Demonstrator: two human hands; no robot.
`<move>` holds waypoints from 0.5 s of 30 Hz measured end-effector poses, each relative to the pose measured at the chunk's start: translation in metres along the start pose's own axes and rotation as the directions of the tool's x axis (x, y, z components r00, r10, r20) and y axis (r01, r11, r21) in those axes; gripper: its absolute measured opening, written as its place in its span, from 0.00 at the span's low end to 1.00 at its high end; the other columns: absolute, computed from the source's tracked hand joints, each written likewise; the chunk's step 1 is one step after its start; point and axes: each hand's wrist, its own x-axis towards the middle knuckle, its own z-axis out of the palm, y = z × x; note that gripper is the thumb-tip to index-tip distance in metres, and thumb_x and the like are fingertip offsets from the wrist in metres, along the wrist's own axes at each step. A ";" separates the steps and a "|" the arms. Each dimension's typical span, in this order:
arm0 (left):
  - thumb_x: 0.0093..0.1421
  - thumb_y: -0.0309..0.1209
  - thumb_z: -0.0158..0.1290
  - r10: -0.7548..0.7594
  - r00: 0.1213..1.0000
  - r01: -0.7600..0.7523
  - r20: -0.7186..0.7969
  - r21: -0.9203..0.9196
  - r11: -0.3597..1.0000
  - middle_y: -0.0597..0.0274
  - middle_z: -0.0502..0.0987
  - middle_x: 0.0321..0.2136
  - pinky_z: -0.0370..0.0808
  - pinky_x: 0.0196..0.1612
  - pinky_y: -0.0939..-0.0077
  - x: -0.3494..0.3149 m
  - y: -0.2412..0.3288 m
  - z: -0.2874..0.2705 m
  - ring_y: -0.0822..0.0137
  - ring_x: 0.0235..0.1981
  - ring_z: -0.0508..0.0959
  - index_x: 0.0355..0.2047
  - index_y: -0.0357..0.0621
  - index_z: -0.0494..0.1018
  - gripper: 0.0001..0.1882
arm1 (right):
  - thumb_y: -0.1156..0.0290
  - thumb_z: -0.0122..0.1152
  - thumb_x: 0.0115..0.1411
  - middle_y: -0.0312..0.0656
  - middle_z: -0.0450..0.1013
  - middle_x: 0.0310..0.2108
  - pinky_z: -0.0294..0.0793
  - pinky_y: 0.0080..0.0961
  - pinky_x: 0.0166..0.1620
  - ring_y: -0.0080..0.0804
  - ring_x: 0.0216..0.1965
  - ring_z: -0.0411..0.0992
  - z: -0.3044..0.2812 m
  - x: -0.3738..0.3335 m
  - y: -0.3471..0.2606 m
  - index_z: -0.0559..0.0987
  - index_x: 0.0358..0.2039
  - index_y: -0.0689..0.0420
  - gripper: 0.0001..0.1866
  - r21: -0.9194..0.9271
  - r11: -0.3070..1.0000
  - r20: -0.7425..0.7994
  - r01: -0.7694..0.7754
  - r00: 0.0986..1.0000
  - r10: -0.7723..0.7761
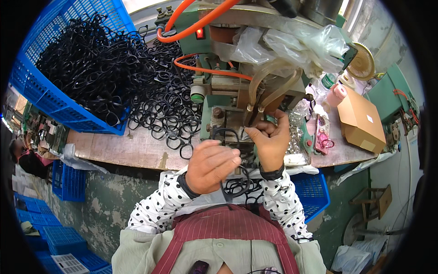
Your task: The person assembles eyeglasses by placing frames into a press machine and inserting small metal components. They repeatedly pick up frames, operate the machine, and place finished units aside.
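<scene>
My left hand (pixel 212 166) is closed around a black eyeglass frame (pixel 248 177), in front of the machine. One rim of the frame shows above my fingers, by the metal fixture (pixel 235 119), and another rim hangs below them. My right hand (pixel 272 142) is at the fixture's right side, thumb and bent fingers pinched together. Whatever lies between those fingertips is too small to make out. Two clear tubes (pixel 261 93) with metal ends come down just above the right fingertips.
A blue crate (pixel 68 107) tipped at the left spills a heap of black eyeglass frames (pixel 157 102) over the table (pixel 114 148). Orange hoses (pixel 200 23) cross the green machine. Right of it stand a cardboard box (pixel 360 121) and a pink bottle (pixel 336 95). Another blue crate (pixel 315 194) sits below the table edge.
</scene>
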 end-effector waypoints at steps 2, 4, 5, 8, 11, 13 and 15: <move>0.51 0.24 0.55 0.079 0.996 -0.075 0.047 -0.086 0.993 0.56 0.77 0.45 0.72 0.49 0.61 0.000 -0.001 0.007 0.59 0.42 0.78 0.46 0.40 0.74 0.19 | 0.83 0.68 0.47 0.41 0.76 0.27 0.69 0.13 0.31 0.17 0.26 0.70 0.000 0.000 0.001 0.63 0.50 0.63 0.31 -0.050 0.999 0.000 0.012 1.000 -0.012; 0.53 0.26 0.54 0.143 0.984 -0.126 0.107 -0.149 0.981 0.53 0.75 0.47 0.73 0.51 0.59 0.005 0.000 0.015 0.57 0.45 0.77 0.47 0.39 0.74 0.19 | 0.83 0.67 0.48 0.40 0.76 0.27 0.69 0.15 0.31 0.18 0.27 0.70 -0.006 0.000 0.002 0.66 0.50 0.62 0.28 -0.081 0.997 0.003 0.022 1.000 -0.021; 0.54 0.25 0.52 0.156 0.975 -0.130 0.156 -0.167 0.977 0.52 0.75 0.48 0.74 0.51 0.58 0.007 0.001 0.018 0.57 0.46 0.77 0.48 0.39 0.73 0.19 | 0.82 0.67 0.48 0.39 0.76 0.26 0.69 0.17 0.30 0.19 0.26 0.70 -0.015 0.004 0.008 0.68 0.49 0.61 0.27 -0.205 0.975 -0.055 0.086 0.994 -0.099; 0.55 0.26 0.51 0.146 0.973 -0.114 0.180 -0.179 0.977 0.53 0.74 0.48 0.74 0.52 0.58 0.002 -0.005 0.029 0.57 0.46 0.76 0.48 0.39 0.73 0.19 | 0.77 0.68 0.48 0.38 0.77 0.26 0.71 0.25 0.30 0.27 0.23 0.71 -0.063 0.031 0.034 0.73 0.44 0.57 0.21 -0.713 0.653 -0.108 0.256 0.880 -0.462; 0.55 0.26 0.50 0.143 0.976 -0.111 0.167 -0.186 0.976 0.53 0.74 0.49 0.74 0.52 0.58 0.004 -0.007 0.033 0.57 0.46 0.76 0.49 0.39 0.72 0.20 | 0.72 0.69 0.48 0.39 0.77 0.27 0.73 0.33 0.33 0.37 0.27 0.74 -0.132 0.041 0.062 0.77 0.40 0.54 0.17 -0.826 0.552 -0.266 -0.112 0.941 -0.208; 0.55 0.25 0.50 0.139 0.974 -0.106 0.181 -0.181 0.978 0.53 0.74 0.49 0.74 0.52 0.58 0.003 -0.007 0.032 0.57 0.46 0.76 0.50 0.39 0.72 0.20 | 0.68 0.70 0.46 0.41 0.77 0.34 0.71 0.33 0.42 0.38 0.36 0.73 -0.149 0.033 0.071 0.78 0.38 0.54 0.17 -0.795 0.605 -0.119 0.037 0.969 -0.215; 0.52 0.21 0.52 0.123 0.978 -0.089 0.171 -0.194 0.977 0.51 0.76 0.47 0.75 0.51 0.57 0.003 -0.006 0.031 0.56 0.45 0.77 0.48 0.38 0.73 0.21 | 0.70 0.70 0.45 0.41 0.75 0.39 0.67 0.36 0.48 0.42 0.44 0.70 -0.137 0.019 0.064 0.79 0.36 0.54 0.16 -0.922 0.178 0.249 0.343 0.879 -0.406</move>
